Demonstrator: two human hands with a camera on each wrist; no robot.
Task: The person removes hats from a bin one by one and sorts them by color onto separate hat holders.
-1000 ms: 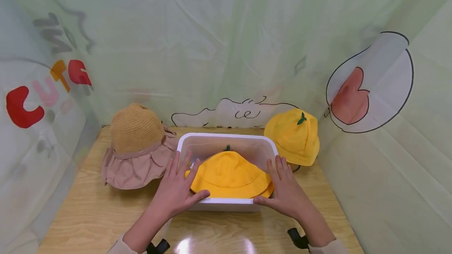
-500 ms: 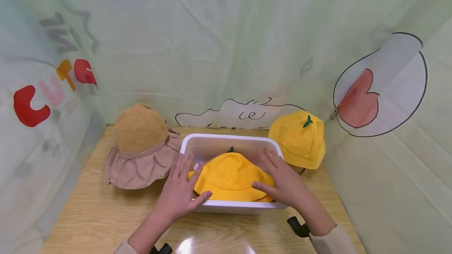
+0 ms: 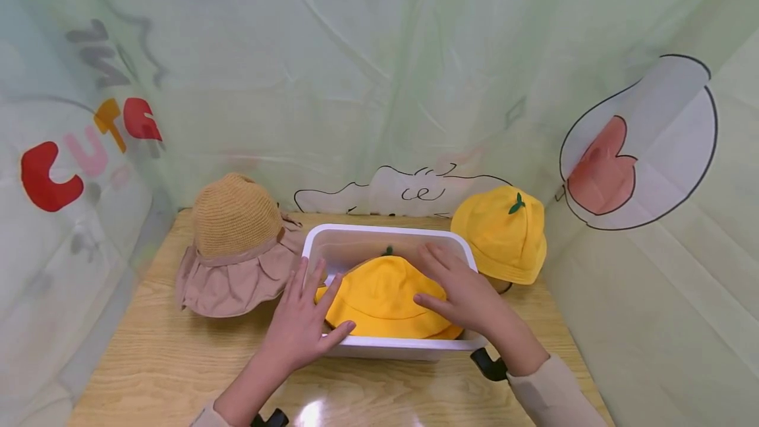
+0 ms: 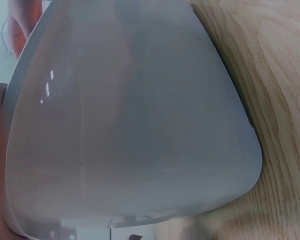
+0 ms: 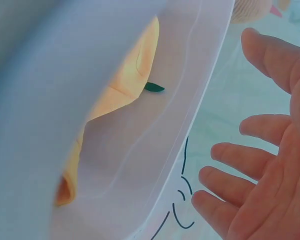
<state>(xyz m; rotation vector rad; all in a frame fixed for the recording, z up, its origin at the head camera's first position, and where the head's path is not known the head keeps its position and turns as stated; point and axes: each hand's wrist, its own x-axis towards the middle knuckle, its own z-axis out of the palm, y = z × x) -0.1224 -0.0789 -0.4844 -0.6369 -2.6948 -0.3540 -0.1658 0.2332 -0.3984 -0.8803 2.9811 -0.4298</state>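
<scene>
Right hand [image 3: 462, 288] has left the rim of the bin [image 3: 385, 343] and drifted in over the hat [image 3: 379, 298]

Its fingers are spread, loosely straight, nothing in them. Left hand [image 3: 299, 325] is fanned out too, at the bin's near left corner, not gripping anything I can see. Hat sits inside the bin, crown up, brim to the front. Looks like light, floppy cloth, so it'd probably squash, not break; I'd pinch the brim. Bin's likely smooth, stiffish plastic: grab both end rims.
</scene>
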